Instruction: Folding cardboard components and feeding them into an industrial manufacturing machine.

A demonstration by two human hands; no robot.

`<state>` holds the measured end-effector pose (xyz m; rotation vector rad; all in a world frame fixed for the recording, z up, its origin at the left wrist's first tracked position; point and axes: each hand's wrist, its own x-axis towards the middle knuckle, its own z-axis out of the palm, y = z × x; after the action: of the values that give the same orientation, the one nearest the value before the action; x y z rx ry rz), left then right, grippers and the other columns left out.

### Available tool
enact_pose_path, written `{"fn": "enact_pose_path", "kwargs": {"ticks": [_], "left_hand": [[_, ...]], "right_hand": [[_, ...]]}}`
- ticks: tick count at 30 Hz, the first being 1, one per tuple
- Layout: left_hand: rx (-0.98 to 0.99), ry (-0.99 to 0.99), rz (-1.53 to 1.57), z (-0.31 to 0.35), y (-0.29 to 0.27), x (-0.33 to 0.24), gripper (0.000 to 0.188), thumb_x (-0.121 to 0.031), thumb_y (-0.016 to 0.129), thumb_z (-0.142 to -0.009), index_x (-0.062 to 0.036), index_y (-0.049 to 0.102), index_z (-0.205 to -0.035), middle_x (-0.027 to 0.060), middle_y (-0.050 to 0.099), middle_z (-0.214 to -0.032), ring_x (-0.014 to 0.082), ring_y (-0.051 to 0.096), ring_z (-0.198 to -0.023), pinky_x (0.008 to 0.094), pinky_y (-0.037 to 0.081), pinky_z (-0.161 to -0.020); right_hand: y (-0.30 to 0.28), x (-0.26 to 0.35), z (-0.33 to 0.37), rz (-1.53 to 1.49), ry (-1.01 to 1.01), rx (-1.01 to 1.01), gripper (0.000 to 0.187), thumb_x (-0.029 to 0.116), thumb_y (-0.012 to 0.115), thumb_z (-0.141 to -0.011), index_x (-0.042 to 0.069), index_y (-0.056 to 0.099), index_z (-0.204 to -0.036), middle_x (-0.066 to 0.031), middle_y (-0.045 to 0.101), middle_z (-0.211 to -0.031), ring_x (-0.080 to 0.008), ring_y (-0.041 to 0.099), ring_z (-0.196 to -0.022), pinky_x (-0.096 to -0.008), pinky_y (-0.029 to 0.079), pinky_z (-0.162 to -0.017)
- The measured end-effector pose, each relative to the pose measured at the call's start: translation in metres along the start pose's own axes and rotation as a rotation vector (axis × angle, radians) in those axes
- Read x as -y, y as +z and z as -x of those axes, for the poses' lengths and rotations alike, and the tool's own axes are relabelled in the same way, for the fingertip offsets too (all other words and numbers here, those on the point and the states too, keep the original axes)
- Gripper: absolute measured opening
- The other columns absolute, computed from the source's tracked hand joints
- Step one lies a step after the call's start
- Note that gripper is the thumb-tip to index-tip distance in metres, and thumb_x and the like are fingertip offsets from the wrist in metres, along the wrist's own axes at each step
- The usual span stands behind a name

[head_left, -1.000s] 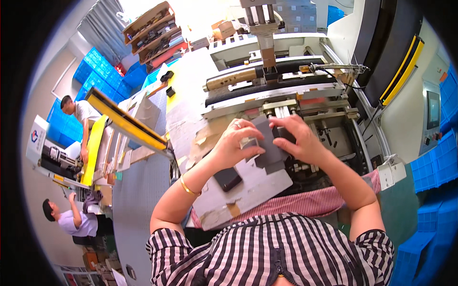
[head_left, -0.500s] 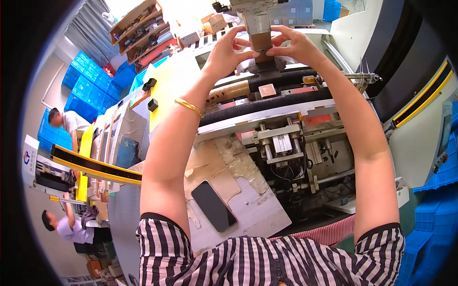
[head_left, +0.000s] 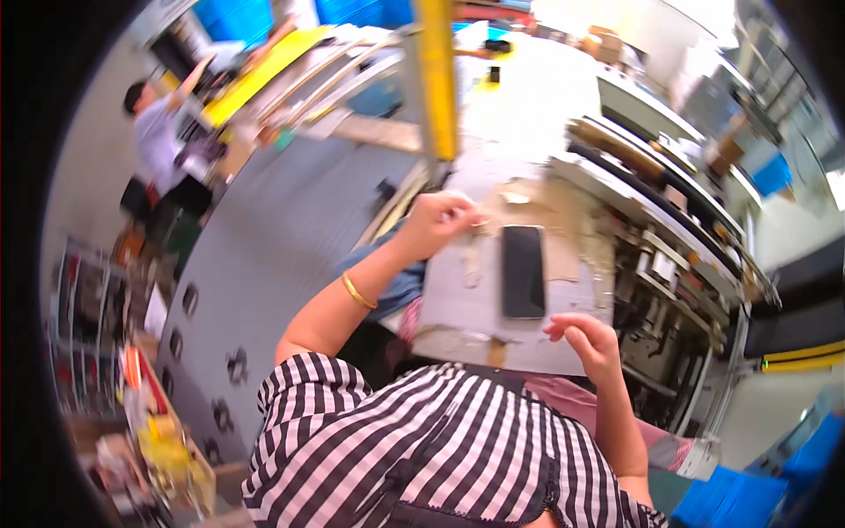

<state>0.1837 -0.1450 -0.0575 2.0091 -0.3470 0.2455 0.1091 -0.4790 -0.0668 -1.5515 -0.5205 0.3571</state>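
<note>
My left hand (head_left: 440, 225) hovers over the left edge of a light board (head_left: 449, 299), its thumb and fingertips drawn together. Whatever they pinch, if anything, is too small and blurred to make out. A gold bangle (head_left: 358, 291) circles that wrist. Low over the board's near right corner is my right hand (head_left: 591, 345), with loosely bent fingers, thumb apart and nothing seen in it. Between the hands a black phone (head_left: 524, 273) lies face up on the board. Torn brown paper (head_left: 559, 242) covers the board's far part.
On the right stands a machine with dark rollers (head_left: 651, 180). A grey tabletop (head_left: 273, 229) on the left bears several dark pieces (head_left: 236, 365). A yellow-edged post (head_left: 436, 79) rises beyond my left hand. Another person (head_left: 158, 132) works at the far left.
My view has swung left. Both hands have come away from the block on the machine's upper part and back toward my body, low over the board.
</note>
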Motion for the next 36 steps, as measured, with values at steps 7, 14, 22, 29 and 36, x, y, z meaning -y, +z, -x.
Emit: {"fn": "enact_pose_path", "kwargs": {"ticks": [7, 14, 22, 29, 36], "left_hand": [[-0.763, -0.544, -0.413, 0.297, -0.193, 0.219, 0.020, -0.021, 0.068, -0.088, -0.0009, 0.070, -0.086, 0.0065, 0.068, -0.075, 0.0126, 0.062, -0.069, 0.0290, 0.049, -0.064], [-0.832, -1.068, -1.018, 0.525, -0.252, 0.241, 0.041, -0.015, 0.077, -0.076, -0.0112, 0.063, -0.115, 0.0155, 0.061, -0.114, 0.0345, 0.055, -0.109, 0.0438, 0.041, -0.098], [-0.646, -1.231, -0.817, 0.593, -0.279, 0.259, 0.025, -0.013, 0.076, -0.077, -0.0125, 0.070, -0.102, 0.0164, 0.065, -0.102, 0.0355, 0.062, -0.097, 0.0431, 0.050, -0.085], [-0.618, -1.192, -0.602, 0.557, -0.291, 0.281, 0.013, -0.019, 0.071, -0.081, -0.0065, 0.074, -0.085, 0.0157, 0.069, -0.080, 0.0293, 0.067, -0.073, 0.0408, 0.053, -0.068], [-0.495, -0.642, -0.031, 0.321, -0.248, 0.182, 0.031, -0.028, 0.068, -0.090, -0.0003, 0.071, -0.077, -0.0006, 0.061, -0.060, 0.0061, 0.053, -0.059, 0.0253, 0.041, -0.055]], "right_hand": [[0.133, 0.006, -0.029, 0.006, 0.101, 0.453, 0.040, 0.029, 0.055, -0.097, -0.002, 0.062, -0.121, -0.0120, 0.066, -0.120, -0.0222, 0.059, -0.116, -0.0347, 0.041, -0.103], [0.265, -0.017, -0.076, 0.233, 0.376, 0.747, 0.048, 0.032, 0.044, -0.104, 0.003, 0.043, -0.142, -0.0165, 0.054, -0.136, -0.0264, 0.049, -0.128, -0.0341, 0.035, -0.109], [0.295, -0.055, -0.091, 0.514, 0.541, 0.887, 0.038, 0.031, 0.044, -0.105, 0.004, 0.060, -0.125, -0.0126, 0.066, -0.115, -0.0215, 0.061, -0.108, -0.0302, 0.045, -0.096], [0.270, -0.040, -0.069, 0.557, 0.276, 0.884, 0.031, 0.024, 0.050, -0.102, 0.000, 0.063, -0.115, -0.0128, 0.067, -0.105, -0.0218, 0.064, -0.099, -0.0319, 0.049, -0.090], [0.216, -0.003, -0.019, 0.409, 0.661, 0.678, 0.039, 0.034, 0.052, -0.100, -0.001, 0.066, -0.111, -0.0112, 0.071, -0.094, -0.0170, 0.064, -0.087, -0.0323, 0.050, -0.082]]}}
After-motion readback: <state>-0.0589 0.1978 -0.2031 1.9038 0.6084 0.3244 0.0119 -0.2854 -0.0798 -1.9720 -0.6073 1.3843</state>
